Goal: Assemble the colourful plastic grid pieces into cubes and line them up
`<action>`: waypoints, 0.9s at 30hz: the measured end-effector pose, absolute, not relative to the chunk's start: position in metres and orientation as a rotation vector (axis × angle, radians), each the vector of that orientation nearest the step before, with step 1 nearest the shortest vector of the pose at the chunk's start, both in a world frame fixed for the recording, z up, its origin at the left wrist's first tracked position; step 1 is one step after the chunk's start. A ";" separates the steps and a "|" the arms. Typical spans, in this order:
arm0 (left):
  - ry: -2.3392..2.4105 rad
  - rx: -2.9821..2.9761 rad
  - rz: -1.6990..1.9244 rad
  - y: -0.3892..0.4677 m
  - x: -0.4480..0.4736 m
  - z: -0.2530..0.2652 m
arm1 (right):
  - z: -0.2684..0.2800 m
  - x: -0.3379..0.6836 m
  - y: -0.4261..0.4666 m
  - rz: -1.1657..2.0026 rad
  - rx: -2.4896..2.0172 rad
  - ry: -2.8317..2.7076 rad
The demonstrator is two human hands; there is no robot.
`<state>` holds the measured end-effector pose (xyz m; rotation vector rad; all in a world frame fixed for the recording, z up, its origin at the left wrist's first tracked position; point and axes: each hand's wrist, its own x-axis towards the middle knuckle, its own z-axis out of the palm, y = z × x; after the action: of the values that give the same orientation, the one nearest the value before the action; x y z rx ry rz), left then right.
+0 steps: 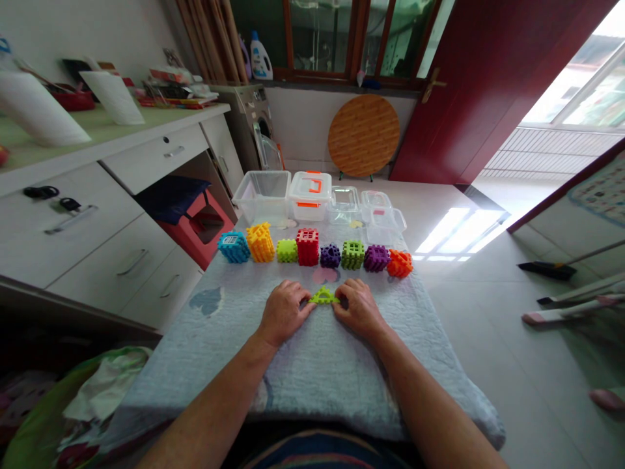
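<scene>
Between my two hands is a lime-green triangular plastic building piece (pixel 324 296) with toothed edges and an opening in its middle. My left hand (pixel 287 309) pinches its left corner, and my right hand (pixel 357 306) pinches its right corner. Both hands rest low over the cloth-covered table (pixel 336 371). Beyond them stands a row of blocks built from interlocking pieces: a blue block (pixel 234 247), a yellow block (pixel 260 242), a lime block (pixel 286 251), a red block (pixel 307 247), a dark purple block (pixel 330 256), a green block (pixel 352 255), a purple block (pixel 377 258) and an orange block (pixel 400 263).
Behind the blocks stand an open clear bin (pixel 263 195), a lidded box with orange clips (pixel 310 194) and smaller clear containers (pixel 344 200). A counter with drawers (pixel 97 215) and a red stool (pixel 209 218) are on the left. A red door (pixel 469 91) is at right.
</scene>
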<state>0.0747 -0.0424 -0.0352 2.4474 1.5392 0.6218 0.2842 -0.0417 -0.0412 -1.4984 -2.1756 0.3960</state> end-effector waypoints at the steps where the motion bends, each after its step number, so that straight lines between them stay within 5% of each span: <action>1: 1.544 2.447 0.616 -0.042 0.074 -0.035 | -0.041 0.285 -0.042 0.399 -1.499 -2.177; 20: 1.369 2.537 0.642 -0.041 0.058 -0.029 | -0.043 0.288 -0.041 0.508 -1.416 -2.110; 27: 1.775 2.435 0.923 -0.047 0.023 -0.013 | -0.044 0.293 -0.041 0.520 -1.405 -2.083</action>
<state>0.0226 -0.0470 -0.0128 2.4346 1.7750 0.9228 0.2927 -0.0408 -0.0444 -1.4053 -2.0827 0.5202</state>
